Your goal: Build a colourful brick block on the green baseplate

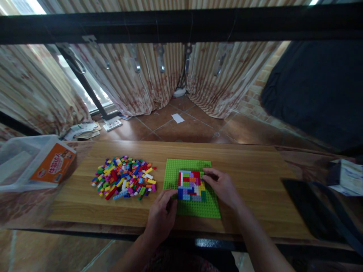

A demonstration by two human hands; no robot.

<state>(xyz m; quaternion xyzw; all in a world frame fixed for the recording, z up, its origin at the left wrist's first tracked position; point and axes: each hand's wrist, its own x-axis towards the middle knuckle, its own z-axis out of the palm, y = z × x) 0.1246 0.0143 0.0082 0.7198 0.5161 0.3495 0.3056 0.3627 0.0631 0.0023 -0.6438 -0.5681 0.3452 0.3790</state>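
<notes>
A green studded baseplate [193, 210] lies on the wooden board, bearing a roughly square patch of multicoloured toy bricks [190, 185]. At the patch's lower left corner is my left hand [162, 215], its fingers curved and thumb a little apart; I see no brick in it. From the right, my right hand [222, 185] reaches over the plate, with fingertips beside the upper right edge of the bricks. Its thumb and forefinger are apart, nothing visible between them. Whether either hand's fingertips press on the bricks is hard to tell.
Left of the baseplate a pile of loose bricks [126, 177] spreads over the wooden board [255, 181]. A clear plastic box [21, 158] with an orange label stands at the far left. To the right lie a black flat object [309, 207] and a box [347, 175].
</notes>
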